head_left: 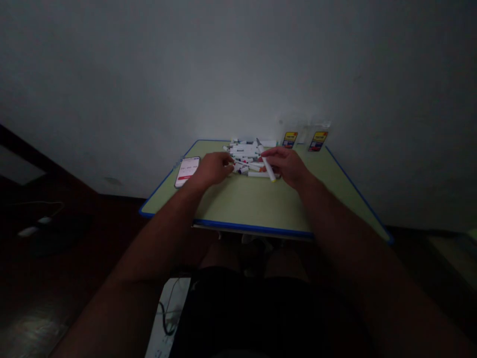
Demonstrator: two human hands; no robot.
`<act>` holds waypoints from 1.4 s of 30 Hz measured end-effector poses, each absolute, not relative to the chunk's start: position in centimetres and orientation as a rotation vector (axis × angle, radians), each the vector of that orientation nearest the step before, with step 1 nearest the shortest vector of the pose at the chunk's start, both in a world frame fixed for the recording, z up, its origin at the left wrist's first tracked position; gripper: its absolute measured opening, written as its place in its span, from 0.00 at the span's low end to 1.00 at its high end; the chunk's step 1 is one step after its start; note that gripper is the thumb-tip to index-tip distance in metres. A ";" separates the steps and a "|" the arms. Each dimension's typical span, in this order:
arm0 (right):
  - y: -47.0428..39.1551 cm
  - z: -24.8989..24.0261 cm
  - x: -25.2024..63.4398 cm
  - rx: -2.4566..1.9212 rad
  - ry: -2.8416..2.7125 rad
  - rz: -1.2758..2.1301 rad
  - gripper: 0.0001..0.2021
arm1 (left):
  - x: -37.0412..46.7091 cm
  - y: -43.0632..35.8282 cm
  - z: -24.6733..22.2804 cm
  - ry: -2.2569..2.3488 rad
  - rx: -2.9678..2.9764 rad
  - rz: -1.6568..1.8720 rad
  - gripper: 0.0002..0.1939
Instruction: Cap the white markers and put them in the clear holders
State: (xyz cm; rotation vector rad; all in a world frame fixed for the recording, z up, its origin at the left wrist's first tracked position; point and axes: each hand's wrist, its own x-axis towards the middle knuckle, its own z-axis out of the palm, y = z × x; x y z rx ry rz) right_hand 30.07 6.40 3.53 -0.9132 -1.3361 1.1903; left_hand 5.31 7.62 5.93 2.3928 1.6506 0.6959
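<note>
My right hand (285, 164) pinches a white marker (267, 163) with a yellow end, held at a slant over the pile. The marker's dark, narrow end points up and away from me; the yellow end points down toward me. My left hand (214, 168) is at the left side of the pile, its fingers curled inward close to the pens. Whatever lies between those fingertips is too small and dark to make out. Beneath and between both hands lies a heap of white markers (244, 149), several with coloured ends in purple, pink and orange.
A phone (187, 171) with a lit screen lies left of my left hand. Two clear cases (318, 140) with yellow and red labels stand at the back right, by the wall (238, 69). The pale green table (246, 201) has a blue edge. A white surface with cables (169, 313) is below left.
</note>
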 end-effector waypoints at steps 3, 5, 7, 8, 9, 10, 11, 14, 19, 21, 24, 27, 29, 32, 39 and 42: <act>6.6 3.4 30.3 -0.953 -1.324 1.142 0.10 | 5.6 11.0 6.1 1.578 2.371 0.621 0.10; 6.7 3.3 30.4 -0.968 -1.322 1.120 0.11 | 5.6 12.4 5.6 1.539 2.361 0.604 0.08; 6.7 3.2 30.4 -0.975 -1.320 1.108 0.11 | 5.7 12.9 4.8 1.548 2.344 0.637 0.09; 6.7 3.2 30.3 -0.979 -1.317 1.106 0.11 | 5.7 12.8 4.4 1.574 2.325 0.656 0.10; 6.6 3.2 30.3 -0.984 -1.313 1.105 0.11 | 5.7 12.6 4.0 1.591 2.312 0.668 0.10; 6.6 3.2 30.2 -0.988 -1.306 1.105 0.11 | 5.6 12.2 3.7 1.597 2.323 0.668 0.11; 6.5 3.2 30.1 -0.989 -1.298 1.105 0.10 | 5.6 11.8 3.4 1.584 2.365 0.677 0.13; 6.3 3.3 30.0 -0.981 -1.275 1.108 0.09 | 5.7 10.9 2.8 1.552 2.432 0.740 0.15; 6.1 3.2 29.7 -0.969 -1.273 1.110 0.09 | 6.0 10.9 2.1 1.472 2.543 0.669 0.11; 6.0 3.1 29.6 -0.976 -1.282 1.107 0.09 | 6.1 11.1 1.8 1.470 2.555 0.623 0.08; 5.9 3.0 29.4 -0.985 -1.297 1.102 0.08 | 6.2 11.3 1.6 1.482 2.535 0.617 0.06; 5.9 2.9 29.2 -0.993 -1.298 1.119 0.08 | 6.2 11.1 1.9 1.493 2.503 0.640 0.07; 5.9 2.9 29.2 -0.996 -1.292 1.129 0.08 | 6.3 10.7 2.2 1.497 2.491 0.685 0.08; 5.9 2.9 29.1 -0.994 -1.284 1.132 0.09 | 6.6 10.3 2.8 1.459 2.470 0.858 0.09; 5.7 3.0 29.0 -0.980 -1.294 1.143 0.08 | 7.0 10.1 3.0 1.275 2.040 1.194 0.09; 5.6 3.1 28.9 -0.965 -1.285 1.149 0.09 | 7.3 10.2 3.0 1.063 1.837 1.231 0.07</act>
